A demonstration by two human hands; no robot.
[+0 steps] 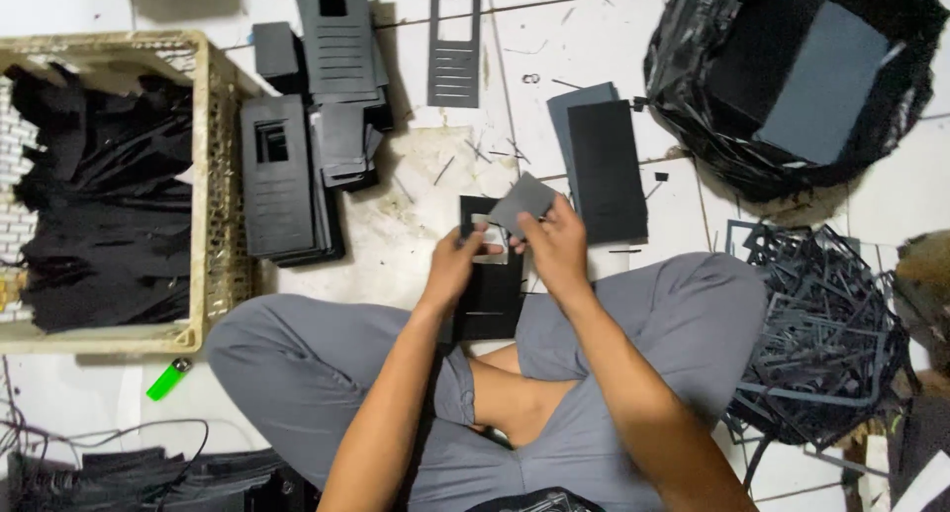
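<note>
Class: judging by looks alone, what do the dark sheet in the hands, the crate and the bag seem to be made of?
Sheet: thin matte black card or foam; clean die-cut window and slots. Which one, unclear.
Crate: yellowed rigid plastic; moulded lattice walls.
Bag: thin glossy black plastic film; crinkled, shiny folds.

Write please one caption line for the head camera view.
Seated person's left hand steadies a black die-cut card panel while the right hand lifts its grey rectangular cut-out.

A stained white tiled floor (614, 37), brightly lit, carries a cream plastic crate (213, 176) and a black bag (693, 126).
</note>
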